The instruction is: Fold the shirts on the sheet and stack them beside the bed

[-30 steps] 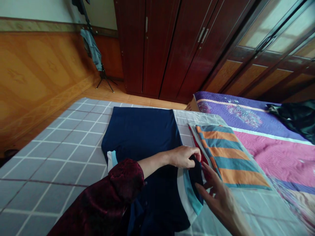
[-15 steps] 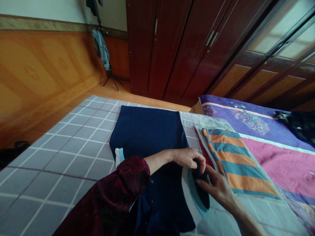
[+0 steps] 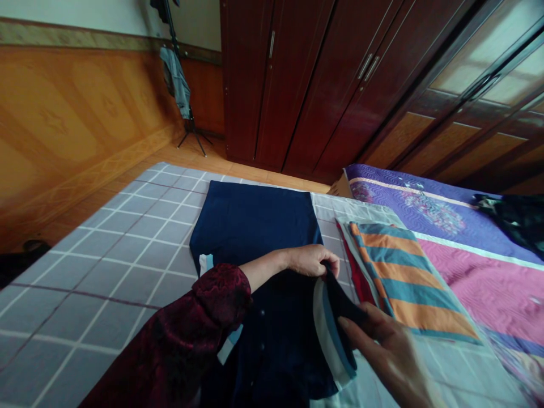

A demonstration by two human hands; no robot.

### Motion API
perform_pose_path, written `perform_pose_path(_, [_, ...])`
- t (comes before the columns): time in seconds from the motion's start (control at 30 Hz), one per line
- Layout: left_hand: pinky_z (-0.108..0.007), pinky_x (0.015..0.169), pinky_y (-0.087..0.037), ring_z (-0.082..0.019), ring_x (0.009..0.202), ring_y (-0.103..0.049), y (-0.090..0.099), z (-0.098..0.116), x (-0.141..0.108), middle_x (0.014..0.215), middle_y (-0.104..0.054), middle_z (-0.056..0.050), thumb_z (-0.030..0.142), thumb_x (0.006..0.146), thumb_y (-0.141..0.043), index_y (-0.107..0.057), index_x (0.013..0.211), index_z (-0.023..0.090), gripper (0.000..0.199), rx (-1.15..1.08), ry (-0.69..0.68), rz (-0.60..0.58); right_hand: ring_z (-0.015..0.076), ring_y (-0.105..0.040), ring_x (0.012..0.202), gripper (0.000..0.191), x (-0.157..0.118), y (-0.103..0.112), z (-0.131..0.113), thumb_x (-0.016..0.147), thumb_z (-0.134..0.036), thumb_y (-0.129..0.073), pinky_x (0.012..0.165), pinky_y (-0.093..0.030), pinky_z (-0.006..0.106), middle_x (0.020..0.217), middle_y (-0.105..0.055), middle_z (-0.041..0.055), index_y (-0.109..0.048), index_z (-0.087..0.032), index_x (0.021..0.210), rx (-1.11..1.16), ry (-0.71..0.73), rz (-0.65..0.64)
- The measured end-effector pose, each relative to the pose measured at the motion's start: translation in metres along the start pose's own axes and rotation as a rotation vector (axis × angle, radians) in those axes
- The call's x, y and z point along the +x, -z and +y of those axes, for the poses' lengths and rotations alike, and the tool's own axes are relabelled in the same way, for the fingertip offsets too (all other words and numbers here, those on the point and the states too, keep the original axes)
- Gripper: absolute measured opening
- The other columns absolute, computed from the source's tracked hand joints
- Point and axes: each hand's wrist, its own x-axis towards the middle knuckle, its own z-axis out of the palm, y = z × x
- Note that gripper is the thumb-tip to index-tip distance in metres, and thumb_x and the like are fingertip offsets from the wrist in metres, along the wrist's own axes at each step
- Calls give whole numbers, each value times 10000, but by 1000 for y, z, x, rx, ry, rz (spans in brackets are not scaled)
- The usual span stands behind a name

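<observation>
A navy shirt (image 3: 259,221) with small buttons down its front lies spread on the checked bed cover. Its sleeve (image 3: 329,334), banded in white and light blue, points right. My left hand (image 3: 312,260), reaching across the shirt from a maroon velvet cuff, pinches the upper part of the sleeve's edge. Lower and further right, my right hand (image 3: 382,340) grips the same navy sleeve between thumb and fingers, and the cloth is stretched between both hands. My left forearm hides part of the shirt's middle.
Folded clothes, topped by an orange and teal striped one (image 3: 412,277), lie right of the shirt. The checked bed cover (image 3: 106,272) spreads left. Beyond are a purple and pink bedspread (image 3: 459,249), a dark red wardrobe (image 3: 293,85) and a coat stand (image 3: 174,39) with clothes.
My hands have moved apart: the left slightly up and left, the right down and right. The navy sleeve edge between them is now pulled out longer.
</observation>
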Motion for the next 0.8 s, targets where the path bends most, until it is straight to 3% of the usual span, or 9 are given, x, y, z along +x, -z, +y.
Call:
perform_pose_path(0.1, [-202,858,-433,-119,925,-596,24,2,-34,951,-645,-5,-66,634,-411,-647,801,151,361,311,90,52,132,-534,506,225,2,-40,-23,830,-362,-528,483,-388,234,564,-578,-9,-655,-178,806,-178,194,-150])
perform_pose_path(0.2, [-272,861,-439,-166,940,-594,36,-4,-74,999,-631,-32,-22,685,-409,-662,840,175,356,476,239,156,134,-584,570,162,0,-61,-24,821,-228,-530,527,-422,235,675,-633,-3,-664,-206,908,-318,393,-265])
perform_pose_path(0.33, [-319,817,-459,-214,944,-602,26,-6,-102,1022,-618,-45,141,816,-454,-635,959,206,240,599,386,277,176,-638,743,156,-7,-50,0,860,-220,-507,622,-512,267,837,-638,49,-631,-209,956,-483,589,-45])
perform_pose_path(0.4, [-327,775,-477,-235,919,-614,13,-4,-100,1030,-612,-58,310,865,-498,-612,1006,202,211,667,453,318,204,-645,807,231,-11,-40,16,847,-250,-537,638,-545,289,922,-630,76,-597,-206,1066,-578,644,49])
perform_pose_path(0.5, [-343,745,-489,-264,903,-621,-8,-1,-84,1045,-595,-95,470,846,-556,-589,1007,166,346,734,485,349,211,-653,798,446,-21,-33,37,815,-258,-572,585,-567,272,965,-618,92,-498,-189,1249,-683,659,28])
perform_pose_path(0.6, [-321,769,-483,-254,935,-617,-22,0,-68,1037,-599,-90,377,839,-588,-576,954,165,241,741,467,343,185,-659,739,483,-30,-37,55,843,-211,-506,531,-559,232,921,-608,77,-425,-185,1319,-711,614,10])
perform_pose_path(0.7, [-291,765,-476,-223,921,-627,-24,0,-63,1011,-620,-63,250,854,-527,-561,900,185,87,709,467,332,181,-663,700,489,-34,-43,69,887,-250,-442,505,-554,233,931,-604,84,-364,-182,1365,-672,548,92])
perform_pose_path(0.8, [-298,739,-478,-218,864,-646,-23,1,-67,923,-647,-41,242,896,-427,-524,967,205,126,680,511,364,176,-662,617,503,-37,-45,77,898,-312,-454,462,-539,242,925,-620,77,-336,-187,1371,-644,493,123])
